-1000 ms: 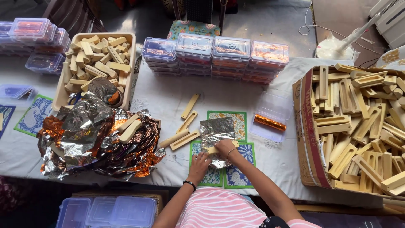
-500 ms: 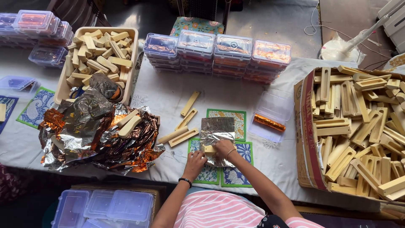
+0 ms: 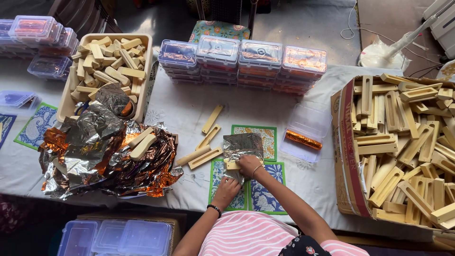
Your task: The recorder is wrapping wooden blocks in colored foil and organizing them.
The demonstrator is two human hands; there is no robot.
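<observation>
Little is changed since the earlier frame: one foil sheet (image 3: 242,146) is still pressed over one wooden piece (image 3: 232,165) by the right hand (image 3: 249,165), its lower edge pinned by the left hand (image 3: 226,187). Four wooden pieces (image 3: 205,142) lie beside; a foil heap (image 3: 104,159) is further left.

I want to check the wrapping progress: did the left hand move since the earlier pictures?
Cannot tell. The left hand sits at the foil sheet near the green-bordered mat, much as before; any small shift may be the camera's.
</observation>
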